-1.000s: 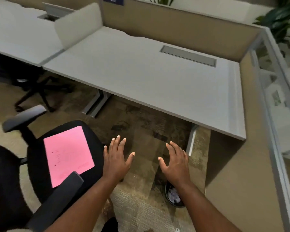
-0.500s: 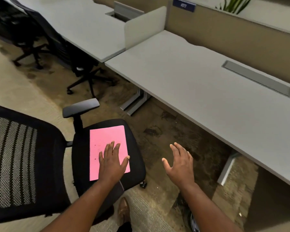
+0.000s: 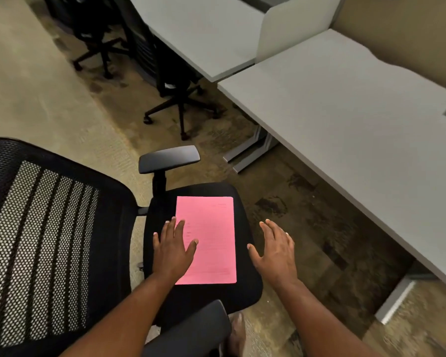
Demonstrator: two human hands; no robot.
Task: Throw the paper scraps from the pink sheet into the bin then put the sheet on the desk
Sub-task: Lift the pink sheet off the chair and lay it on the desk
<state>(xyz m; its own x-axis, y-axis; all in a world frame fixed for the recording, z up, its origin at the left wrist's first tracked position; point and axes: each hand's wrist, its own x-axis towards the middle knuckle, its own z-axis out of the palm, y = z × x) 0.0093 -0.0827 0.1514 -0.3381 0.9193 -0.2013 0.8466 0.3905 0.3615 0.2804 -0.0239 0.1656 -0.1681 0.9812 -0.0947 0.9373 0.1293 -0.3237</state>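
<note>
Pink sheet (image 3: 211,238) flat on the black chair seat (image 3: 245,287), long side running away from the camera. Left hand (image 3: 171,249) palm down, fingers spread, over the sheet's left edge, thumb reaching across the pink; touching or just above, cannot tell. Right hand (image 3: 274,251) open too, fingers splayed, holding nothing, off the sheet's right edge above the seat rim. Sheet between the two hands, nearer the left. Faint marks on the paper, too small to read. Grey desk (image 3: 358,119) off to the right, well apart.
</note>
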